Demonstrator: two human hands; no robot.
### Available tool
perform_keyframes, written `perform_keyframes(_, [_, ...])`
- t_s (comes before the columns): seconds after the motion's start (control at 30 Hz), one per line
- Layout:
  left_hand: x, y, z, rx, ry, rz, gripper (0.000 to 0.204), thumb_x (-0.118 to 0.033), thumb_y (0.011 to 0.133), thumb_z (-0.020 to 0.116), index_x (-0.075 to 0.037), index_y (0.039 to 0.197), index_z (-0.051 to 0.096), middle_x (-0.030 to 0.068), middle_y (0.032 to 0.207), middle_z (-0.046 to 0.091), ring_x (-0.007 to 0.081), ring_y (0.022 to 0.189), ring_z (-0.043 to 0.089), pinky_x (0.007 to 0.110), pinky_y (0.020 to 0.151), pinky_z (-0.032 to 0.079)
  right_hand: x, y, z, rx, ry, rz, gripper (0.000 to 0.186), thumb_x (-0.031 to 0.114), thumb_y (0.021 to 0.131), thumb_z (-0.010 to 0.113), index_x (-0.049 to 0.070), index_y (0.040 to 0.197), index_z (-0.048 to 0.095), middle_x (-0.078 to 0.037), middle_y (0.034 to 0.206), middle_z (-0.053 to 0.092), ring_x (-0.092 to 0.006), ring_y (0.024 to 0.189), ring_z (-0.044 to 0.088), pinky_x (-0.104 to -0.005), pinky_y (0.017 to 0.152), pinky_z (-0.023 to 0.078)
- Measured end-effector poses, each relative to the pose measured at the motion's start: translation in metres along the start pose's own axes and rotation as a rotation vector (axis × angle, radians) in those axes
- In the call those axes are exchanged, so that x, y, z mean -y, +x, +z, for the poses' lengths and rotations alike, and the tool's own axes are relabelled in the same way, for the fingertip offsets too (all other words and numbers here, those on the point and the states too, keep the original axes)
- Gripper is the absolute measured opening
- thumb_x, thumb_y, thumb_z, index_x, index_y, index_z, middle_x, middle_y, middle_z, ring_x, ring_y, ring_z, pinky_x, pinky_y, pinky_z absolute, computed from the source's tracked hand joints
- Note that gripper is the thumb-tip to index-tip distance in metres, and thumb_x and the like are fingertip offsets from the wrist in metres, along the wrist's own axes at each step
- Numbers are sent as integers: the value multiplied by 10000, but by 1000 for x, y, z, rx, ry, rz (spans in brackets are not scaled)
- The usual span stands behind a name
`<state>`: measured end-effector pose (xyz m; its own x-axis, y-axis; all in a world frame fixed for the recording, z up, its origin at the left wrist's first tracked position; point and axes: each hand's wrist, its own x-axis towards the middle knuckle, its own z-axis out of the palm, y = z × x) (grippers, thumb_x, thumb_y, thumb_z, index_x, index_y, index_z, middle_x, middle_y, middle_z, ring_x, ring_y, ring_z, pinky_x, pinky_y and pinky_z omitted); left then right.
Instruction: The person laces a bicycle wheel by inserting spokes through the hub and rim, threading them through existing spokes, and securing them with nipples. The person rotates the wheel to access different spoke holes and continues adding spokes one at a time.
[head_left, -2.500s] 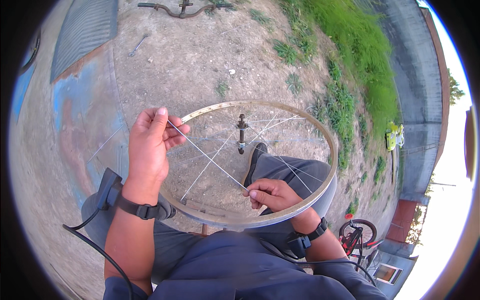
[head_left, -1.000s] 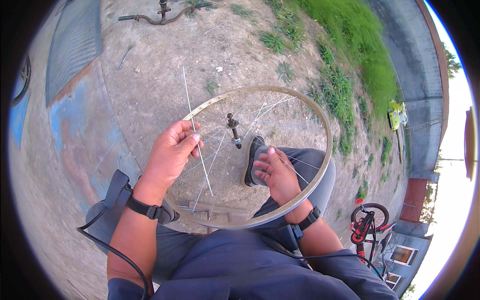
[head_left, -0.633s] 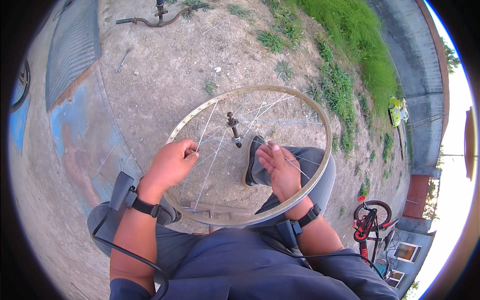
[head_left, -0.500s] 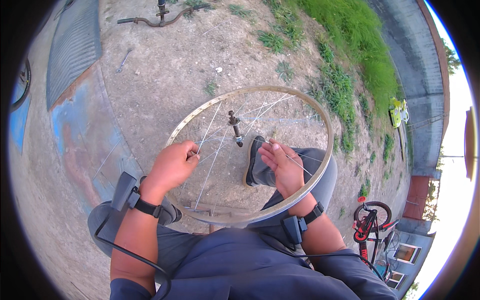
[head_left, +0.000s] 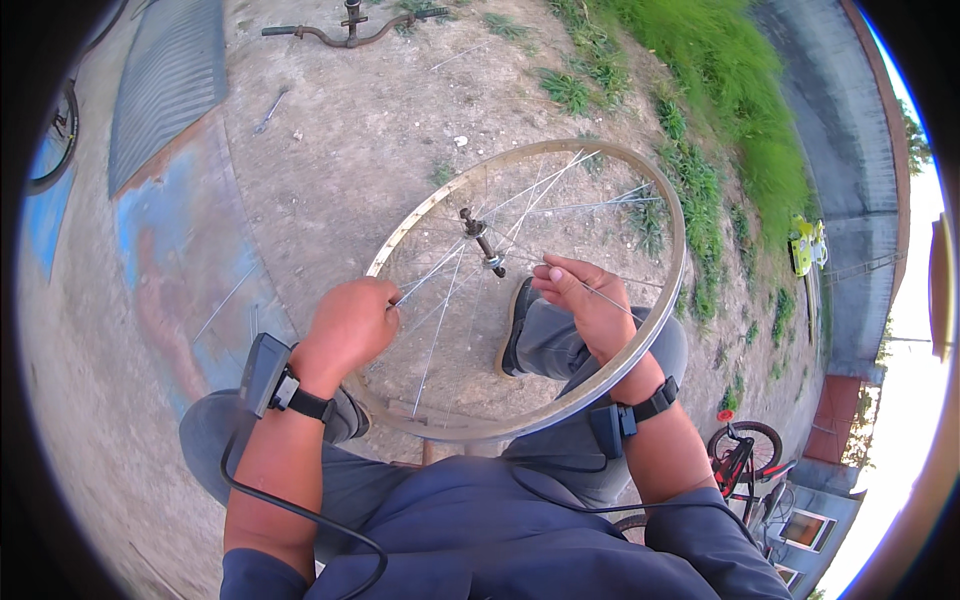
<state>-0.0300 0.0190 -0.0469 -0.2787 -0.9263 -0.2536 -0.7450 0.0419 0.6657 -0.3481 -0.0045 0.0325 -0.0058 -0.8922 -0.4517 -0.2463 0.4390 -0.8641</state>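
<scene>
Head view: a worn, pale metal wheel rim sits tilted above the lap, with a dark metal hub inside it. Several thin silver spokes run between the two; the rim's upper-left stretch looks bare, so the wheel seems only partly spoked. Fingers of the right hand pinch one spoke; the left hand is curled beside others, its grip hidden.

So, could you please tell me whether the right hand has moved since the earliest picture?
Yes: judged against the brown handlebar, the right hand has moved forward and to the right.
</scene>
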Motion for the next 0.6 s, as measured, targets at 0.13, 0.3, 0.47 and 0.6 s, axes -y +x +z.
perform_keyframes(0.13, [3,0,-7,-72,50,12,155,-165,913,692,-71,1013,764,175,986,711,409,923,690,513,804,540,5,9,1,35,-29,0,381,157,1062,679,-68,1369,659,-154,1193,766,-199,1090,736,-309,944,588])
perform_keyframes(0.3, [4,1,-12,-129,33,-16,146,-155,901,715,-74,1012,764,154,960,699,375,902,696,489,781,540,9,17,1,120,-198,-73,356,152,1071,669,-62,1356,675,-171,1214,765,-207,1099,746,-314,949,599])
perform_keyframes(0.47, [8,0,-18,-169,53,-9,134,-125,883,735,-70,1003,758,147,941,690,357,870,696,475,766,540,22,20,4,151,-418,-231,277,155,1005,736,-6,1229,767,-157,1093,803,-213,1011,760,-327,899,582])
perform_keyframes(0.6, [15,-3,-23,-205,29,1,133,-106,868,743,-69,995,756,147,935,685,356,861,694,472,760,539,35,18,8,196,-546,-280,252,162,999,739,18,1201,785,-176,1101,798,-254,1004,767,-343,899,585])
